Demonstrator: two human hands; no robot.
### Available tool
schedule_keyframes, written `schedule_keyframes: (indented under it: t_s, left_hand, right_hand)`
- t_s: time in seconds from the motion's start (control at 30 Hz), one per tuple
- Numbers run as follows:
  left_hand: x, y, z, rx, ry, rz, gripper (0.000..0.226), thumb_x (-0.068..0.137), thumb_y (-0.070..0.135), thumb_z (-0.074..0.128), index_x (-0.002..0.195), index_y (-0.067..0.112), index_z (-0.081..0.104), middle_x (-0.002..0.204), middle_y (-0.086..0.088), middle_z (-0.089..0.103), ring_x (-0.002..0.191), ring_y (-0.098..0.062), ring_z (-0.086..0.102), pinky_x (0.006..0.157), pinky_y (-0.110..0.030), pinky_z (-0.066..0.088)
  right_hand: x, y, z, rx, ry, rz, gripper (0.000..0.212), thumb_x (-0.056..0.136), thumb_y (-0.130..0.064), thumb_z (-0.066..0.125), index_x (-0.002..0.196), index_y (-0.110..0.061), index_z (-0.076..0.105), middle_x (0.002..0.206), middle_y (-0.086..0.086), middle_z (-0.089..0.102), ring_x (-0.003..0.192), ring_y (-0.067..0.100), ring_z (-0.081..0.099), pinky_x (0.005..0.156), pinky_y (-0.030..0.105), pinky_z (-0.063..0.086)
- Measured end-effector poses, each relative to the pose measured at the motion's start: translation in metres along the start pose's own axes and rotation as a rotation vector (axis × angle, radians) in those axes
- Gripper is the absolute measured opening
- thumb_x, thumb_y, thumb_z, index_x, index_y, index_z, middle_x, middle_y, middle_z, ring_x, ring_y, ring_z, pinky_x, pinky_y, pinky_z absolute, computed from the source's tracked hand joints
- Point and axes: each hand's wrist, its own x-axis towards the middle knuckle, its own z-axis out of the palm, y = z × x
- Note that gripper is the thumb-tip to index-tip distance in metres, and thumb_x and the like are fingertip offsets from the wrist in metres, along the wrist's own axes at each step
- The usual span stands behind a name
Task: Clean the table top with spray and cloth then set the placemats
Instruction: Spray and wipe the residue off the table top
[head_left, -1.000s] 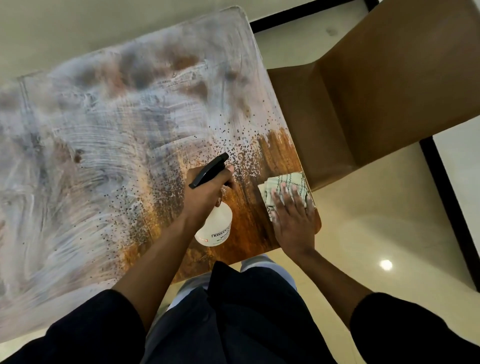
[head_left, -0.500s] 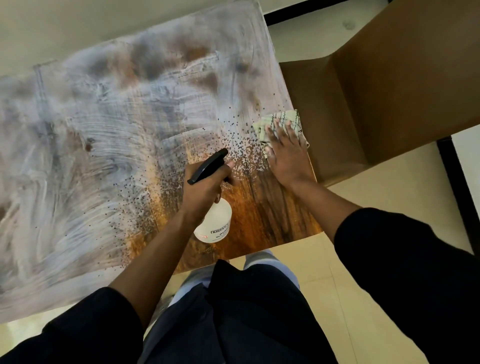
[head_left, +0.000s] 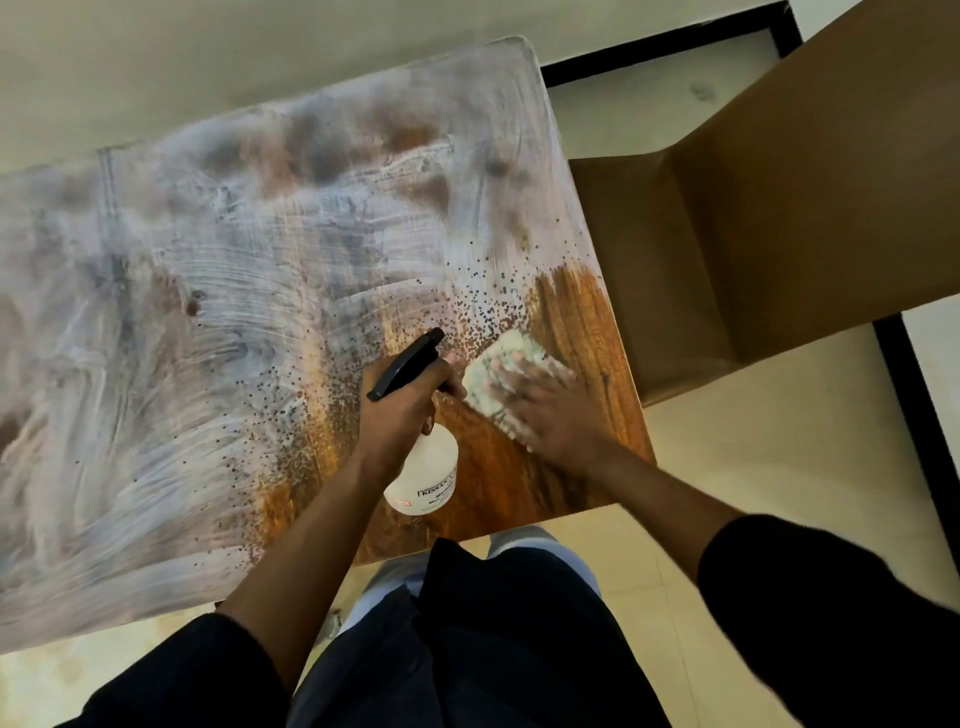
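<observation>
The wooden table top (head_left: 249, 322) is covered with whitish smears and dark spray droplets; its near right corner shows bare brown wood. My left hand (head_left: 400, 410) grips the neck of a white spray bottle (head_left: 428, 478) with a black trigger head, held just above the table. Right beside it, my right hand (head_left: 550, 410) lies flat with spread fingers on a folded pale patterned cloth (head_left: 498, 364), pressing it on the wood. The hand and cloth are motion-blurred. No placemats are in view.
A brown chair (head_left: 753, 249) stands close against the table's right edge. Pale floor tiles with a black strip (head_left: 914, 415) lie to the right. My dark clothing (head_left: 467, 649) is at the table's near edge.
My right hand slid the cloth from the near corner out along the right edge, then back toward me and leftward, close to the bottle. The left hand and bottle stayed put.
</observation>
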Motion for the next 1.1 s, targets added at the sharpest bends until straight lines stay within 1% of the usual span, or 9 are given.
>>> schedule_keyframes:
  t_s: [0.1, 0.23, 0.53, 0.7, 0.77, 0.83, 0.9, 1.0, 1.1]
  left_hand:
    - [-0.002, -0.001, -0.006, 0.002, 0.018, -0.02, 0.059, 0.107, 0.013, 0.065, 0.078, 0.063, 0.077, 0.081, -0.02, 0.076, 0.038, -0.016, 0.043, 0.05, -0.029, 0.041]
    - [-0.002, -0.005, -0.015, 0.013, 0.027, 0.009, 0.046, 0.106, 0.012, 0.067, 0.075, 0.043, 0.081, 0.08, -0.018, 0.077, 0.037, -0.019, 0.042, 0.05, -0.03, 0.042]
    - [0.01, 0.002, -0.007, 0.004, -0.031, -0.104, 0.056, 0.107, 0.016, 0.066, 0.07, 0.057, 0.077, 0.083, -0.018, 0.077, 0.043, -0.018, 0.043, 0.051, -0.029, 0.042]
    - [0.032, -0.002, 0.006, 0.088, -0.086, -0.171, 0.028, 0.104, 0.015, 0.069, 0.08, 0.003, 0.076, 0.076, -0.015, 0.077, 0.04, -0.016, 0.045, 0.046, -0.026, 0.042]
    - [0.041, -0.001, 0.01, 0.099, -0.068, -0.181, 0.027, 0.104, 0.016, 0.069, 0.079, 0.007, 0.076, 0.074, -0.014, 0.076, 0.041, -0.015, 0.046, 0.046, -0.027, 0.042]
    - [0.051, 0.002, 0.012, 0.082, -0.035, -0.172, 0.032, 0.103, 0.015, 0.069, 0.079, 0.031, 0.08, 0.073, -0.017, 0.073, 0.045, -0.019, 0.046, 0.049, -0.03, 0.041]
    - [0.063, 0.006, 0.013, 0.082, 0.053, -0.163, 0.053, 0.102, 0.014, 0.069, 0.07, 0.056, 0.076, 0.068, -0.017, 0.067, 0.052, -0.025, 0.047, 0.053, -0.034, 0.041]
    - [0.084, 0.015, 0.011, 0.104, 0.184, -0.165, 0.054, 0.096, 0.013, 0.071, 0.055, 0.048, 0.065, 0.065, -0.018, 0.054, 0.058, -0.024, 0.043, 0.059, -0.04, 0.038]
    - [0.103, 0.027, 0.006, 0.124, 0.182, -0.155, 0.048, 0.096, 0.016, 0.074, 0.057, 0.044, 0.07, 0.064, -0.013, 0.066, 0.057, -0.026, 0.055, 0.054, -0.032, 0.042]
  right_hand:
    - [0.04, 0.044, -0.032, 0.026, 0.098, 0.206, 0.056, 0.107, -0.043, 0.032, 0.16, -0.037, 0.013, 0.169, -0.007, 0.005, 0.157, 0.022, 0.001, 0.126, 0.055, 0.011]
    - [0.09, 0.073, -0.063, 0.114, 0.17, 0.409, 0.057, 0.108, -0.038, 0.033, 0.161, -0.036, 0.013, 0.17, -0.007, 0.004, 0.157, 0.022, -0.003, 0.127, 0.052, 0.008]
    - [0.038, 0.014, -0.032, 0.18, 0.214, 0.444, 0.055, 0.108, -0.039, 0.031, 0.161, -0.033, 0.019, 0.169, -0.003, 0.016, 0.158, 0.019, 0.001, 0.125, 0.053, 0.012]
    - [-0.026, -0.009, 0.0, 0.15, 0.134, 0.491, 0.058, 0.107, -0.047, 0.019, 0.163, -0.031, 0.016, 0.171, -0.004, 0.01, 0.158, 0.018, -0.002, 0.126, 0.051, 0.012]
    - [-0.021, 0.003, -0.006, 0.147, 0.127, 0.469, 0.058, 0.106, -0.047, 0.019, 0.162, -0.032, 0.019, 0.17, -0.004, 0.014, 0.158, 0.017, -0.001, 0.126, 0.049, 0.012]
    - [-0.001, 0.019, -0.019, 0.14, 0.16, 0.461, 0.055, 0.108, -0.044, 0.022, 0.162, -0.032, 0.021, 0.17, -0.004, 0.016, 0.158, 0.017, -0.001, 0.126, 0.048, 0.011]
    - [0.028, 0.037, -0.034, 0.145, 0.213, 0.493, 0.054, 0.109, -0.041, 0.027, 0.161, -0.032, 0.022, 0.17, -0.005, 0.015, 0.158, 0.018, -0.001, 0.125, 0.048, 0.012]
    - [0.081, 0.065, -0.06, 0.18, 0.248, 0.555, 0.054, 0.109, -0.039, 0.03, 0.161, -0.034, 0.02, 0.17, -0.007, 0.011, 0.158, 0.018, -0.002, 0.126, 0.047, 0.01]
    - [0.124, 0.085, -0.082, 0.172, 0.222, 0.563, 0.055, 0.11, -0.037, 0.031, 0.162, -0.033, 0.014, 0.171, -0.007, 0.002, 0.157, 0.02, -0.005, 0.127, 0.049, 0.006]
